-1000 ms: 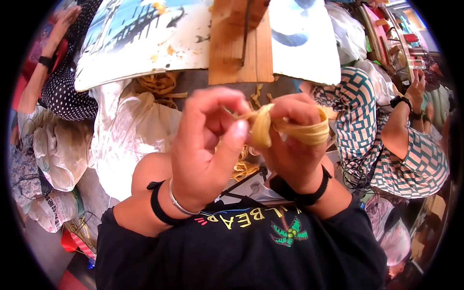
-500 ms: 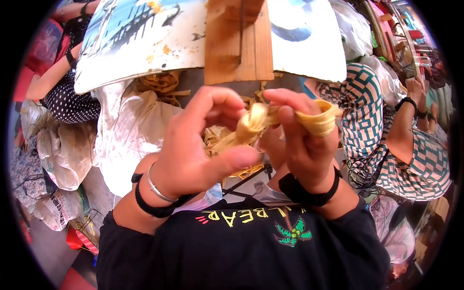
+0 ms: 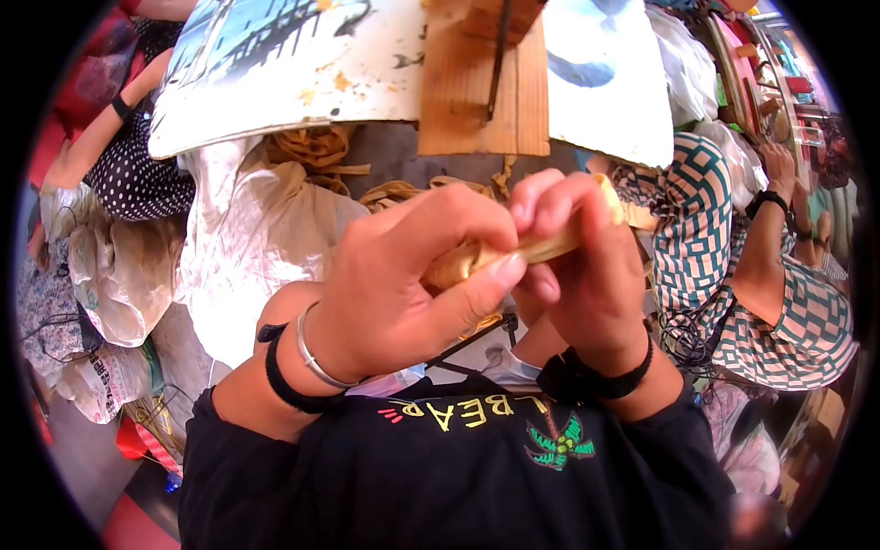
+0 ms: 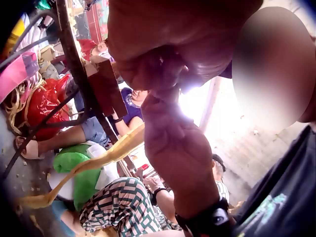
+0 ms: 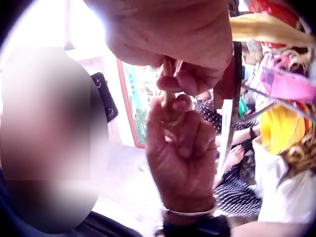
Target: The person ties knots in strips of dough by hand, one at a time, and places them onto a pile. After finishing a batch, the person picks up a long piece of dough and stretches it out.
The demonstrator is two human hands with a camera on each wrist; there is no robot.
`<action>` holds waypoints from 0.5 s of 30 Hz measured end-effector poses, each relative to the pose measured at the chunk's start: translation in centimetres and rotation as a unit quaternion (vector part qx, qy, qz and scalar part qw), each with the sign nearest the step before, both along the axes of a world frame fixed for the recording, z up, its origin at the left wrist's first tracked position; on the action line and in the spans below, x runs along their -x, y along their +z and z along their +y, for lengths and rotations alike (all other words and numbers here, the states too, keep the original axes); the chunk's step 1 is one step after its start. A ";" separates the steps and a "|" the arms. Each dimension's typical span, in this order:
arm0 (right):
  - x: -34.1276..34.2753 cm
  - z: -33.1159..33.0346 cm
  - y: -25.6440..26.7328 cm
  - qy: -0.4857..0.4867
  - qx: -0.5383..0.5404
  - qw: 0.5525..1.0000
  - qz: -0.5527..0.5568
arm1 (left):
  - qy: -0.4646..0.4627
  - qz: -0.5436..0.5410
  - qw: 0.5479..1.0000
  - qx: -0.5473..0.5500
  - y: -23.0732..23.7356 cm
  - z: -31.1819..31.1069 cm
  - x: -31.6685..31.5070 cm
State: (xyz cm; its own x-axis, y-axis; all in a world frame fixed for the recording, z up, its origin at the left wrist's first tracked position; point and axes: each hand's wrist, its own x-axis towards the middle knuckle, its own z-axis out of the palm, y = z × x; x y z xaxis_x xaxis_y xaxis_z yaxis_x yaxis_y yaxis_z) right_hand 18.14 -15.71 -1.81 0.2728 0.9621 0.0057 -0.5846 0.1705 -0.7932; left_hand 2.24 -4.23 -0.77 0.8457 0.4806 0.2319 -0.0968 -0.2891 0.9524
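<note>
A folded, pale yellow pliable strip (image 3: 456, 264) is stretched between the two hands in front of the chest. My left hand (image 3: 417, 275) pinches its left end between thumb and curled fingers. The right hand (image 3: 596, 275) grips the other end, and a loop of the strip shows above its fingers. Fingertips of both hands nearly meet over the middle. In the left wrist view, a long tail of the strip (image 4: 106, 159) hangs away from the hands. Seen from the right wrist, the left hand (image 5: 180, 148) faces the right hand (image 5: 173, 34) with part of the strip between them.
Ahead stands a painted white board (image 3: 367, 101) with a wooden block (image 3: 458, 110) and thin metal rod on it. Loose yellow strips (image 3: 307, 147) lie beneath. White cloth or plastic (image 3: 247, 229) is at the left; a seated person in patterned trousers (image 3: 687, 220) is at the right.
The left hand has come in from a looser hold and now pinches the strip. The right fingers have turned toward it, drawing the strip out between both hands.
</note>
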 end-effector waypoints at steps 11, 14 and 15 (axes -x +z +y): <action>-0.5 -1.0 0.3 0.024 0.123 0.984 0.124 | 0.059 -0.128 0.986 0.085 -1.3 1.7 1.4; -1.8 -0.8 2.8 0.303 0.310 0.894 -0.117 | 0.029 -0.105 0.957 0.268 1.3 0.1 1.0; -2.7 -1.2 2.0 0.382 0.282 0.870 -0.137 | 0.030 -0.043 0.948 0.314 2.3 0.0 1.2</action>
State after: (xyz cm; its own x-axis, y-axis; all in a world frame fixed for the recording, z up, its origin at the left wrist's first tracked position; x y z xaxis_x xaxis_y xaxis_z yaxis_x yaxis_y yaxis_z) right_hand 20.82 -16.89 0.23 -0.3841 0.7334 -0.5609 -0.1324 -0.6449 -0.7527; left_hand 1.06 -4.27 1.54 0.8038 0.5930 -0.0487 -0.1836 0.3251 0.9277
